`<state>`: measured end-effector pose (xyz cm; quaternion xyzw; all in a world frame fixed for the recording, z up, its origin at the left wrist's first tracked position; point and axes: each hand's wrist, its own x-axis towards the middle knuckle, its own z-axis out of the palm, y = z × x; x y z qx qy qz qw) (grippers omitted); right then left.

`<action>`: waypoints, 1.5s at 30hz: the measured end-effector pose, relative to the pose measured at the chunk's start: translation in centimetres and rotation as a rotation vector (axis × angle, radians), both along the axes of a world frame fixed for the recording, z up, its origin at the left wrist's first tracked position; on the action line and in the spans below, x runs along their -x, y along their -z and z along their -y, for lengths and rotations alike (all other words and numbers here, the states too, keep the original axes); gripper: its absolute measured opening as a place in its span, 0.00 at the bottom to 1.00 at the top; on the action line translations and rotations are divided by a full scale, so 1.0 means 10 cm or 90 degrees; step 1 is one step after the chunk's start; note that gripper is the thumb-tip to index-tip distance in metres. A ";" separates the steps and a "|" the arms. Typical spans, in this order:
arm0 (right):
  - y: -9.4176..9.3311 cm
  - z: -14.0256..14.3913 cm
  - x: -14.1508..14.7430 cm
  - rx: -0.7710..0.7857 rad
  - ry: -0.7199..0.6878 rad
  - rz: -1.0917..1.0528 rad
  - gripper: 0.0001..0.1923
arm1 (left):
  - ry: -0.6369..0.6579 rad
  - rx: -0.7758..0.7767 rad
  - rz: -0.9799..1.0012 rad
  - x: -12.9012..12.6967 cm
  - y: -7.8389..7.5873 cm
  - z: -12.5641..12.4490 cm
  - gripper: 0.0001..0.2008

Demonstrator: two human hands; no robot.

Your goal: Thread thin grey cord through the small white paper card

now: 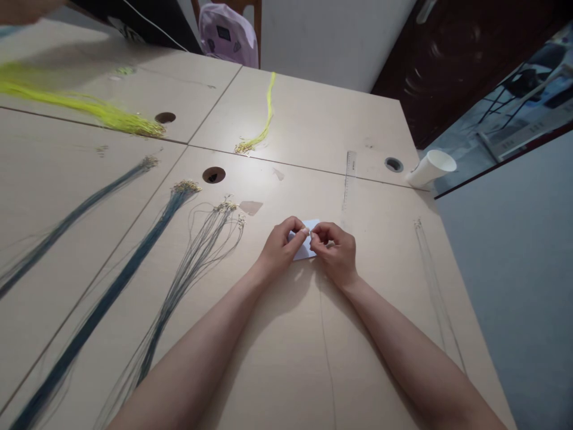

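Observation:
My left hand [282,245] and my right hand [336,249] meet fingertip to fingertip over a small white card [306,249] lying on the wooden table [286,334]. Both pinch something tiny between thumb and forefinger, apparently the end of a thin dark cord [326,340] that runs from my hands down toward me. The pinched end itself is too small to make out. Just left of my left hand lies a loose bundle of thin grey-blue cords [197,251] with small gold ends.
Thicker dark blue cord bundles [111,286] stretch across the left of the table. Yellow-green cords [85,104] and a thinner yellow strand [266,116] lie farther back. A clear ruler [349,179], a tipped white paper cup [430,168], thin cords [436,286] at right, cable holes [213,175].

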<state>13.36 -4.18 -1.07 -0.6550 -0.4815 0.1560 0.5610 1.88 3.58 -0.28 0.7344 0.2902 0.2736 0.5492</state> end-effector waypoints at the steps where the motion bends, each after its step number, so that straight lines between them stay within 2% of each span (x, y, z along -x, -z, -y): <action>1: 0.00 0.00 0.00 -0.001 -0.002 -0.002 0.03 | 0.002 0.000 0.000 0.00 0.00 0.00 0.10; 15: 0.04 -0.01 0.00 0.054 -0.006 -0.095 0.04 | -0.020 -0.010 0.009 -0.01 0.01 0.00 0.10; 45: 0.01 0.00 -0.02 0.054 -0.042 -0.094 0.03 | -0.007 -0.049 -0.016 -0.01 0.02 -0.01 0.11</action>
